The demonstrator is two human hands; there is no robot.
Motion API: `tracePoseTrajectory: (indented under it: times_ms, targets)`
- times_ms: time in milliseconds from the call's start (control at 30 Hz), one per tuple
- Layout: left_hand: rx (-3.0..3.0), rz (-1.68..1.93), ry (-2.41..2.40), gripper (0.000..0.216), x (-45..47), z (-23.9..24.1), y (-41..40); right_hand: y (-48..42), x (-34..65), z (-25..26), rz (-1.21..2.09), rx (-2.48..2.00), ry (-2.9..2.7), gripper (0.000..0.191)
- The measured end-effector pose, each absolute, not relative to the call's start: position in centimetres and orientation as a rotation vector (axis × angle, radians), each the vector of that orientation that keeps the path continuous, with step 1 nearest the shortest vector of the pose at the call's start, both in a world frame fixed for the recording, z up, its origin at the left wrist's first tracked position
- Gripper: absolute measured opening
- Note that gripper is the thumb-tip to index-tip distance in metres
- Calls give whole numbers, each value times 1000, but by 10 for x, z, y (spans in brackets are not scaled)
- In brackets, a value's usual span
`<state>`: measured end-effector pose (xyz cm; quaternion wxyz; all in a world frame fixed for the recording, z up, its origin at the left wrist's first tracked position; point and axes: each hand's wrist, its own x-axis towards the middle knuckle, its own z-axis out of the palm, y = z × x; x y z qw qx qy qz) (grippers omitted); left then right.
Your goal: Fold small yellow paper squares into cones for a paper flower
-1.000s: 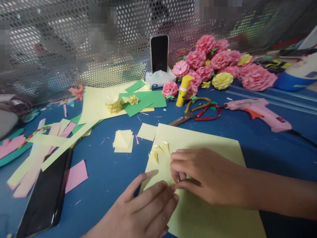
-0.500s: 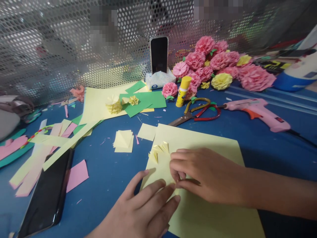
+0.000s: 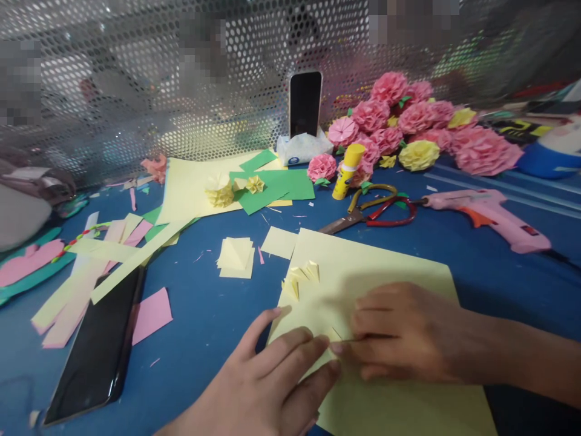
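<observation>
A pale yellow sheet of paper point(image 3: 385, 254) lies under both hands. My left hand point(image 3: 276, 375) rests on it palm down, fingers stretched out and spread, fingertips beside a small piece of yellow paper point(image 3: 334, 333). My right hand point(image 3: 408, 333) is curled, its thumb tip touching the small piece's lower edge; most of the piece is hidden by fingertips. Farther up the sheet sit several folded yellow paper petals point(image 3: 303, 274). A stack of yellow paper squares point(image 3: 236, 257) lies left of the sheet, and a single yellow square point(image 3: 279, 242) touches its far-left corner.
Scissors point(image 3: 358, 215), a glue stick point(image 3: 348, 171) and a pink glue gun point(image 3: 494, 215) lie beyond the sheet. Pink paper flowers point(image 3: 390, 115) pile up behind them. Left are a black phone point(image 3: 97, 348) and paper strips point(image 3: 136, 260). A perforated metal panel point(image 3: 136, 121) bounds the back.
My right hand has shifted right and its fingers have curled in, uncovering a bit of the small yellow piece. The left hand stays nearly put. The whole view has swung slightly left.
</observation>
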<state>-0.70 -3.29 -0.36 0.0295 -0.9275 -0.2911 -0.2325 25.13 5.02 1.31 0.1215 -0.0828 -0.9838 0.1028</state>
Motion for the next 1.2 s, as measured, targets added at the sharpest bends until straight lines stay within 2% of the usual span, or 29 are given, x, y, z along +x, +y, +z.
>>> tracePoseTrajectory:
  times_ms: [300,400,667,1200]
  targets:
    - [-2863,-704,-890,25,-7,-1,-32,43,255,15,386,-356,-2806,40]
    - [-2887,-670,-866,27,-9,1,-31,41,252,16,396,-386,-2786,38]
    - [-2900,-589,-828,29,-12,2,-35,47,254,10,952,-610,-2475,29]
    - [-2752,-391,-846,39,14,7,-1,51,259,7,987,-674,-2160,25]
